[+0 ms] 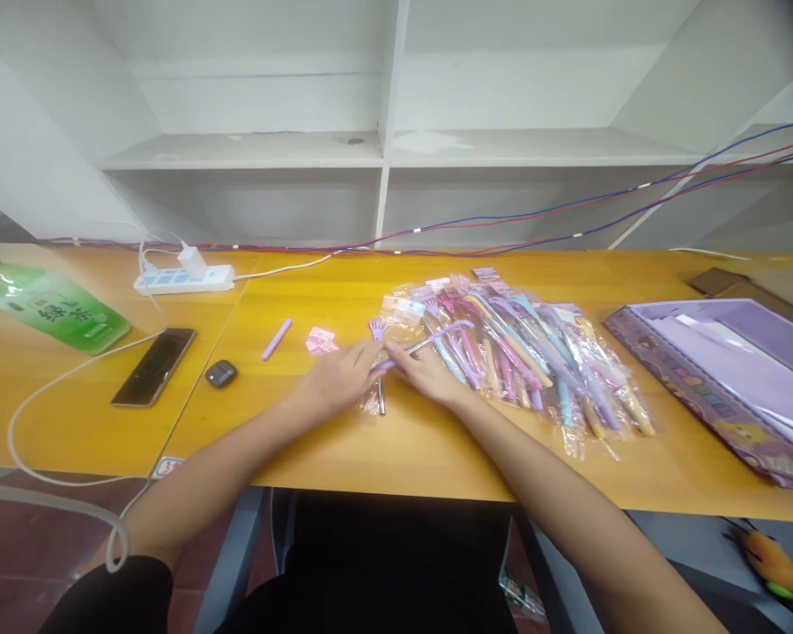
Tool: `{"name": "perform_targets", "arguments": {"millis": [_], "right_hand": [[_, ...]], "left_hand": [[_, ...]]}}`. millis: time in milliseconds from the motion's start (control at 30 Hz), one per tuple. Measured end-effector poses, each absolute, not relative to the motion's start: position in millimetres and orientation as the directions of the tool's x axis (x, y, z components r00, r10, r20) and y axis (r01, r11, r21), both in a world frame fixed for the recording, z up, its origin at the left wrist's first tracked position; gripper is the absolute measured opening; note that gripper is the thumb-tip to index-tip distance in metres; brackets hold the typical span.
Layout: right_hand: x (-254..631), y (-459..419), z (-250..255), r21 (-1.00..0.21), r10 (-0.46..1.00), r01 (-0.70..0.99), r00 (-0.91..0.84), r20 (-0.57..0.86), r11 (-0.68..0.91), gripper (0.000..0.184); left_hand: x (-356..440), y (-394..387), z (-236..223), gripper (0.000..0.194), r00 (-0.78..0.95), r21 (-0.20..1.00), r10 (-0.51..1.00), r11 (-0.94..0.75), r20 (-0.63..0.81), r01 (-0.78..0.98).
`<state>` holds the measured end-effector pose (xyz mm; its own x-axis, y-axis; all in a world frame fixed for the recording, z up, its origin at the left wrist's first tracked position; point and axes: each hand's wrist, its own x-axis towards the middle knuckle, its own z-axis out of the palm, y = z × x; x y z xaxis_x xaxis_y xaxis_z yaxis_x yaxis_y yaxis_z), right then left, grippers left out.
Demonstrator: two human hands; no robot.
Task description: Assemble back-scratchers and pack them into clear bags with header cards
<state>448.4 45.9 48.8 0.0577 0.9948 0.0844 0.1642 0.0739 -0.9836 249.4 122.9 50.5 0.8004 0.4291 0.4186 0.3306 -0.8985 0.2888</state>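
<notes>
Both hands meet over the table's middle at a back scratcher (459, 326) with a purple curved head, a thin metal shaft and a purple grip. My left hand (337, 380) has its fingers closed around the grip end. My right hand (428, 370) is closed on it from the other side, thumb along the grip. Beneath the hands lies a second scratcher (381, 401), its purple claw pointing away, its bare metal shaft toward me, with clear wrapping beside it. A loose purple tube (276, 339) and pink cards (321, 341) lie left of the hands.
Right of the hands spreads a pile of wrapped back scratchers (522, 343). A purple box (707, 387) stands far right. Leftward are an earbud case (221, 373), a phone (153, 367), a green bottle (53, 304) and a power strip (185, 278) with white cables.
</notes>
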Motion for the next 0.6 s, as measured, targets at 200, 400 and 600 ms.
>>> {"name": "perform_targets", "arguments": {"millis": [200,400,600], "right_hand": [[437.7,48.6,52.8,-0.981,0.978,0.127,0.127,0.164,0.148,0.056],[430.2,41.5,53.2,-1.0,0.982,0.028,0.189,0.015,0.01,0.067],[432.8,39.3,55.2,-0.991,0.988,0.129,0.148,0.042,0.022,0.067]], "left_hand": [[252.2,120.0,48.4,0.029,0.83,0.245,0.383,-0.92,0.406,0.305],[249.1,114.9,43.6,0.028,0.818,0.335,0.45,-0.88,0.36,0.337],[248.2,115.4,58.8,0.025,0.84,0.476,0.521,-0.783,0.152,0.4]]}}
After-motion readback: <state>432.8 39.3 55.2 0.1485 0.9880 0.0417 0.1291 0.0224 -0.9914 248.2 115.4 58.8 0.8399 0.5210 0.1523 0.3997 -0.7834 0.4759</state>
